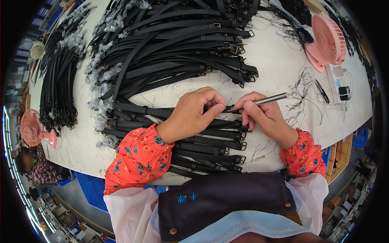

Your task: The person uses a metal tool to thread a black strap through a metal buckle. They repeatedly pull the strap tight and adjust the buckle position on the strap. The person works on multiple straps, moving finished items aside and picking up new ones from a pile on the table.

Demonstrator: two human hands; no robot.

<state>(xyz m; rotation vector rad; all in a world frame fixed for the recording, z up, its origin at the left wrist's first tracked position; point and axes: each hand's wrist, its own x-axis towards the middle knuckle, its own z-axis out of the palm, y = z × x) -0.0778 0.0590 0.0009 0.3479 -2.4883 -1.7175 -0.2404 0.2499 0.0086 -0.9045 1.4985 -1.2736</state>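
Observation:
My left hand (195, 110) is closed in a pinch above a row of black belts, thumb against bent fingers. Something dark shows in the gap of that pinch, but the fingers hide what it is. A black belt (135, 107) runs beneath this hand toward the right. My right hand (261, 112) grips a slim silver pen-shaped tool (270, 99), its dark tip pointing left at the left fingertips. Several more black belts (210, 144) with metal buckles lie side by side under and in front of both hands.
A large heap of black belts (170, 44) fills the far side, with clear plastic wrap (99, 97) along its left. Another belt bundle (60, 81) lies left. Pink fans (327, 40) stand right and left. A black pen (322, 91) and loose threads (300, 87) lie on the white table (279, 65).

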